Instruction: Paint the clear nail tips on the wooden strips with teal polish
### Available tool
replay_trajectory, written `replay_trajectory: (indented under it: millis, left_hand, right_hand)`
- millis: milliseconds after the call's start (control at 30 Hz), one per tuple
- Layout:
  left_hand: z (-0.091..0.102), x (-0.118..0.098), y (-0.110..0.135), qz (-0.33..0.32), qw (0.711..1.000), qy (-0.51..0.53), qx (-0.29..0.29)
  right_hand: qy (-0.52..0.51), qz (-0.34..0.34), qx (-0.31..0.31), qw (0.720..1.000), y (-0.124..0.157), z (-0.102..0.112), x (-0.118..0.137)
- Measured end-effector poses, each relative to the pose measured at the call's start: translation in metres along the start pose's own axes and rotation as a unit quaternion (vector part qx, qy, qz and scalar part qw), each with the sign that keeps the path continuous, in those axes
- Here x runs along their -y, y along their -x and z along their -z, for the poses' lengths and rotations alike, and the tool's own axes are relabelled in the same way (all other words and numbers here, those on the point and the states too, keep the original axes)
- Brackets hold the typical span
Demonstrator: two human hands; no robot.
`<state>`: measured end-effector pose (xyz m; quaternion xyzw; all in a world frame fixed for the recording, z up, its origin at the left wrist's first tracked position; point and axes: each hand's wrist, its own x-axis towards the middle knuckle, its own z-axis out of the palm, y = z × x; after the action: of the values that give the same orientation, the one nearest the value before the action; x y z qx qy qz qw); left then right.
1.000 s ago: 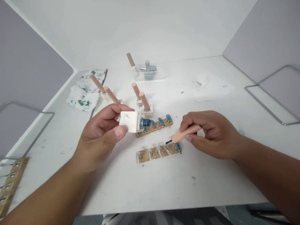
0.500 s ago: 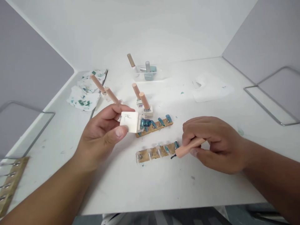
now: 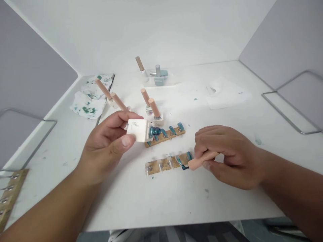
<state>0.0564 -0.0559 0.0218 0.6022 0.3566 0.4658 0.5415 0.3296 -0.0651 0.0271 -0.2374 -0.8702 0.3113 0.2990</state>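
Note:
Tilted on its side, a white nail polish bottle (image 3: 137,130) is gripped between the thumb and fingers of my left hand (image 3: 107,144). Its open neck, smeared with blue-green polish, points right. My right hand (image 3: 227,156) is closed around the peach cap (image 3: 202,160) of a polish brush. The dark brush tip touches or nearly touches a blue-green false nail (image 3: 179,162) on the nearer wooden strip (image 3: 165,165). Toward that strip's left end are several clear nail tips (image 3: 160,164). The farther strip (image 3: 168,137) carries several blue-green nails, partly hidden behind the bottle.
Several peach-capped bottles (image 3: 154,108) stand beyond my left hand. A clear tray (image 3: 161,80) at the back holds more bottles. Stained wipes (image 3: 87,106) lie at left, white paper (image 3: 227,97) at right. Another wooden strip (image 3: 12,195) is at the left edge; metal wire stands (image 3: 290,114) flank the table.
The brush tip has moved slightly left, onto or against the second nail from the right on the nearer strip. Both hands keep their holds, and the whole view has shifted slightly.

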Motion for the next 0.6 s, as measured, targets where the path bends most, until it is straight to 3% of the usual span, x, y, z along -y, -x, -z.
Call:
replay_trajectory:
  millis: [100,300,400,600]
  left_hand:
    - [-0.0002,-0.0010,-0.0003,0.001,1.000,-0.002,0.002]
    - [-0.0015,-0.0027,-0.0013,-0.004,1.000,-0.007,0.000]
    - [-0.0019,-0.0023,-0.0008,-0.005,1.000,-0.007,0.000]
    - [-0.0011,-0.0016,-0.0005,-0.005,1.000,-0.007,-0.003]
  right_hand:
    - [-0.014,0.007,0.004,1.000,0.0010,0.0015,0.0011]
    - [0.060,0.003,-0.061,0.996,-0.0006,-0.0002,-0.0020]
    - [0.067,0.008,-0.038,0.997,-0.0005,-0.0018,-0.0025]
    - [-0.017,0.054,0.000,0.998,0.0003,0.0001,0.0003]
